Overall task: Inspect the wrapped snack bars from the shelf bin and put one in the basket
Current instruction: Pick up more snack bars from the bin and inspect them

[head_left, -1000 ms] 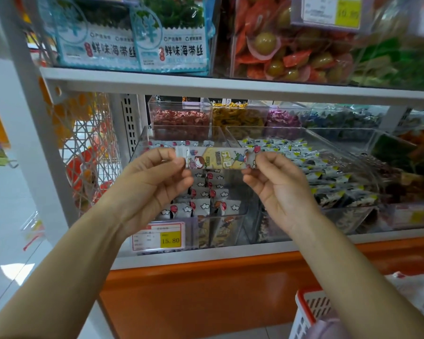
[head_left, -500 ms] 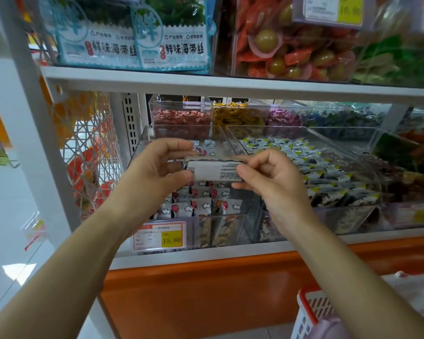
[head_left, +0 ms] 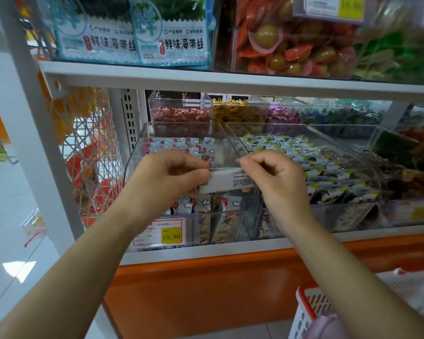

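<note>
White-backed snack bar seems lower now, pinched by left hand and right hand.

I see the left hand and right hand pinching opposite ends of one snack bar, printed back up, above the clear bin. Basket low right of right hand.

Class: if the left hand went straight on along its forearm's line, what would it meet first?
Probably the clear bin of wrapped bars beyond it; the left hand, pinching a snack bar, seems just before it, though depth is unclear.
</note>
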`<move>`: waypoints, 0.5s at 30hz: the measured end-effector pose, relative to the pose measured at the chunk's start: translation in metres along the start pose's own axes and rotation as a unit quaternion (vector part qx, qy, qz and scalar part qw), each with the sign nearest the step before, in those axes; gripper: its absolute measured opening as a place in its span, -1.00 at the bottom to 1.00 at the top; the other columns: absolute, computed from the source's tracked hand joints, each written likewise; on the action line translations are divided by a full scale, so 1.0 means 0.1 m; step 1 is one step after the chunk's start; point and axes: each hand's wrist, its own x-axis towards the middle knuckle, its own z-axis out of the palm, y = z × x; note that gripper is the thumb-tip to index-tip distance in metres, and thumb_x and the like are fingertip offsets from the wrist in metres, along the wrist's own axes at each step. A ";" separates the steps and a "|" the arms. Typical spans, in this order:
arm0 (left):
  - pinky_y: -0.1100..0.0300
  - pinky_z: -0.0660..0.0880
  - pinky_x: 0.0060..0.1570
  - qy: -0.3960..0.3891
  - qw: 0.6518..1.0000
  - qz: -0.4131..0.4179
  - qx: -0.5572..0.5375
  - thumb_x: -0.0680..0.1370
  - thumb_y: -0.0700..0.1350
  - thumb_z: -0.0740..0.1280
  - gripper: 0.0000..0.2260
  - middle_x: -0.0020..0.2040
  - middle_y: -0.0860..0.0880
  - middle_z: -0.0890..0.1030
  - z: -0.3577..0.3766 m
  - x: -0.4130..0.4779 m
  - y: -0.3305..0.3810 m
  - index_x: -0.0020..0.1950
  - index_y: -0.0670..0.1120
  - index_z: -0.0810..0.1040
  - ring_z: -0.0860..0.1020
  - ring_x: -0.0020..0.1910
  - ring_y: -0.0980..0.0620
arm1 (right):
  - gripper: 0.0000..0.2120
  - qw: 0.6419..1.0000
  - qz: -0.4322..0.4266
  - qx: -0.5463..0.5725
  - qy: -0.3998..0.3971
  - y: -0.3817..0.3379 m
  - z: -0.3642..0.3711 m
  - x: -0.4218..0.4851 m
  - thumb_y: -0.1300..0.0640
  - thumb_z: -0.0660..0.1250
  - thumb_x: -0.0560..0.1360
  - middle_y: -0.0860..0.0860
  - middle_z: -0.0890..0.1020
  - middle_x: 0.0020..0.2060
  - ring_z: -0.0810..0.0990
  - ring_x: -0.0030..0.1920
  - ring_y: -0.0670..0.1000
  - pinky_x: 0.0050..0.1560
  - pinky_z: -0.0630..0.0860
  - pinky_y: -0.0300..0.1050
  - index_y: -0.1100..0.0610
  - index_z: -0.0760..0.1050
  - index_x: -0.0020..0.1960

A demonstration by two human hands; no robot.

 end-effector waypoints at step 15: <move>0.45 0.35 -0.53 0.048 0.988 0.035 0.146 0.55 -0.18 0.28 -0.83 -0.31 -0.02 0.57 -0.03 0.04 -0.05 -0.22 -0.12 0.58 0.47 -0.47 0.25 | -0.84 0.997 -0.014 -0.044 -0.066 -0.06 0.04 -0.01 0.21 0.37 0.48 -0.08 0.65 -0.30 0.60 -0.24 -0.15 -0.25 0.54 -0.26 -0.01 0.60 -0.22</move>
